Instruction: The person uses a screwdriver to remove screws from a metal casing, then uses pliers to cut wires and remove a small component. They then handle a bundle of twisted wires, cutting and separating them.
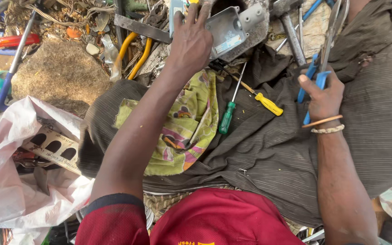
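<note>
head view: left hand [190, 43] presses flat on the stiff, weighty-looking metal box [227, 31]; right hand [324, 97] beside it clasps pliers [316, 75] by their blue handles.

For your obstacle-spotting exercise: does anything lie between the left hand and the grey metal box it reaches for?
Nothing visible does. The left hand already rests on the grey metal box, fingers over its far left edge. The green screwdriver lies nearer, on the cloth.

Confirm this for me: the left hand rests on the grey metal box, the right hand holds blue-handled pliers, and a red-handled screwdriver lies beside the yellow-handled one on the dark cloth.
One detail is wrong. In the head view the screwdriver beside the yellow-handled screwdriver on the dark cloth has a green handle, not red. The rest stands: the left hand rests on the grey metal box, and the right hand holds blue-handled pliers.
</note>
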